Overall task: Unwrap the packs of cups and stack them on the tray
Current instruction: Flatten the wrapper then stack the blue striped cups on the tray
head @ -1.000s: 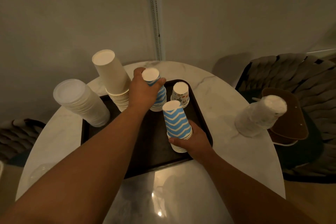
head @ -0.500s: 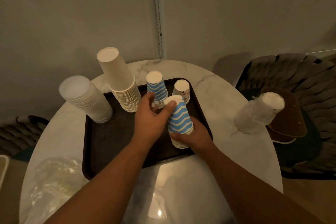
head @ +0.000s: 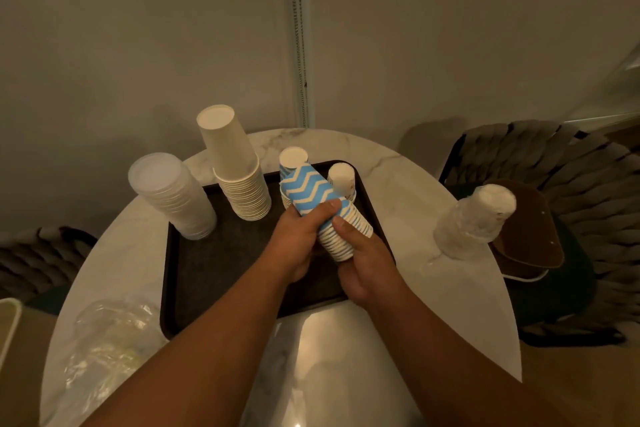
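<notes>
Moved: blue zigzag cup stack (head: 313, 196) now lifted, tilted over tray (head: 194, 263).
Hands: left hand (head: 298, 239), right hand (head: 363, 263) both gripping it.
Surface: round marble table (head: 398, 184), plain wall behind.

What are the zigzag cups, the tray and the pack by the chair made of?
Zigzag cups: likely paper, matte blue-and-white print, thin rolled white rims showing in the nested stack.
Tray: probably plastic, dark and dull with a fine-grained surface and raised rim; the dim light leaves this open.
Pack: white cups under thin clear film, which is crinkled and cloudy with small glints.
</notes>
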`<action>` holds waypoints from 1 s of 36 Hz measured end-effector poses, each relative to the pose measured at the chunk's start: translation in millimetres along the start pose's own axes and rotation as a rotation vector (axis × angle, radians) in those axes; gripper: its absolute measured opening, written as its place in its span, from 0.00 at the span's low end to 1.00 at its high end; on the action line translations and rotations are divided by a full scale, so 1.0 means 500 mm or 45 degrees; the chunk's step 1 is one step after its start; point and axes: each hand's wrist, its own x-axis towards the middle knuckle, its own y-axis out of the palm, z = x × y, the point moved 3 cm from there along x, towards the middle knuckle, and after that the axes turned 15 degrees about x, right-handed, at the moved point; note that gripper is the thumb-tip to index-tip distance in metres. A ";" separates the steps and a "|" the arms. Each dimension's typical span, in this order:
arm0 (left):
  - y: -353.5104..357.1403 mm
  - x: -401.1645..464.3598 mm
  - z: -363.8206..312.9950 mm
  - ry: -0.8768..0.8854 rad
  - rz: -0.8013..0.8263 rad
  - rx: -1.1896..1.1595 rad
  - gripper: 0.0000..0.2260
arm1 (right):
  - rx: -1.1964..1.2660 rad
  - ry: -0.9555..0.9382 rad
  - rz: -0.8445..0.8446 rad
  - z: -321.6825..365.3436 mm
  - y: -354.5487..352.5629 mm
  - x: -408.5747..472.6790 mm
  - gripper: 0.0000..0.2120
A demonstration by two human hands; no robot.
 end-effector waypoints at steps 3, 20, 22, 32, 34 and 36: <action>-0.005 0.004 -0.013 0.099 -0.164 -0.114 0.26 | -0.040 0.023 0.056 0.002 0.007 -0.002 0.23; -0.045 0.074 -0.177 0.590 -0.749 0.488 0.20 | 0.012 -0.010 -0.129 0.028 -0.054 0.022 0.19; -0.053 0.083 -0.214 0.722 -0.776 0.669 0.21 | 0.053 0.036 -0.173 0.030 -0.063 0.028 0.18; -0.079 0.154 -0.160 0.560 -0.707 0.946 0.29 | 0.121 0.066 -0.248 0.045 -0.081 0.039 0.13; -0.081 0.162 -0.145 0.501 -0.706 0.991 0.31 | 0.119 0.058 -0.255 0.047 -0.085 0.041 0.17; -0.083 0.168 -0.129 0.447 -0.678 1.037 0.31 | 0.116 0.054 -0.256 0.049 -0.087 0.043 0.23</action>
